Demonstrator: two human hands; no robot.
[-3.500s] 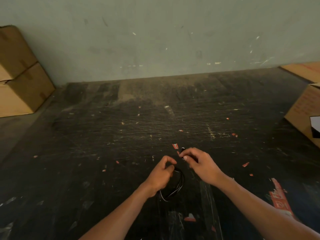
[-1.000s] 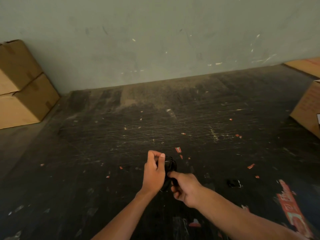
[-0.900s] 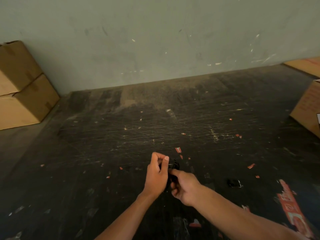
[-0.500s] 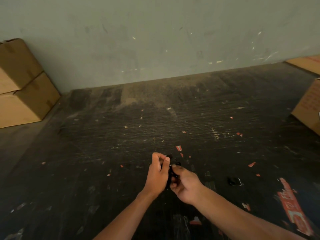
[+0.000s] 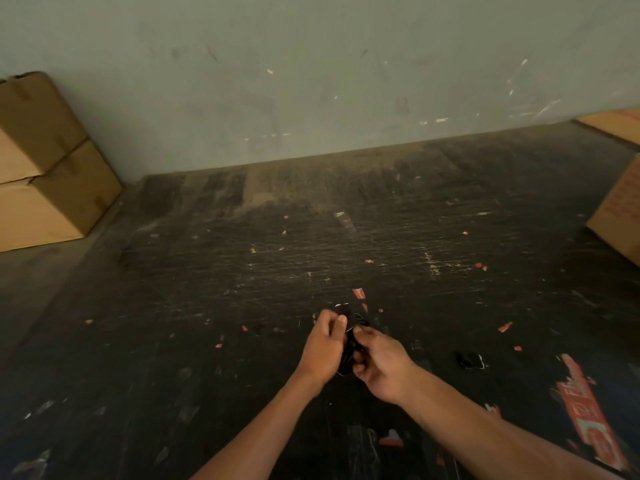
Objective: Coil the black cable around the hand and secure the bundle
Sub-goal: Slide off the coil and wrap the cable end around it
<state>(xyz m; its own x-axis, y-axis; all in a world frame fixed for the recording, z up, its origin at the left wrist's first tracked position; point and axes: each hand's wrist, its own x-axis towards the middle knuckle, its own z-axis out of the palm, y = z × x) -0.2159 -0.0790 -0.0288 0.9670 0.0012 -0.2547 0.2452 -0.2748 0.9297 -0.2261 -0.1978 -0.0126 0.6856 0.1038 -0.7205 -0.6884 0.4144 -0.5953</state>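
The black cable point(image 5: 349, 351) is a small tight bundle held between both hands just above the dark surface. My left hand point(image 5: 322, 348) grips its left side with thumb and fingers curled over the top. My right hand point(image 5: 381, 365) pinches the right side, thumb pressed on the bundle's upper part. A short dark end point(image 5: 343, 308) sticks up above my left fingers. Most of the bundle is hidden by the fingers.
The dark scratched table point(image 5: 242, 289) carries red paper scraps point(image 5: 358, 292) and a small black object point(image 5: 470, 360) to the right of my hands. Stacked cardboard boxes point(image 5: 45, 174) stand at far left, another box point(image 5: 620, 216) at right. A grey wall point(image 5: 311, 71) closes the back.
The loose loop hanging from my left hand has become a compact bundle. My right hand moved in from the cable's end to press against the bundle beside my left hand.
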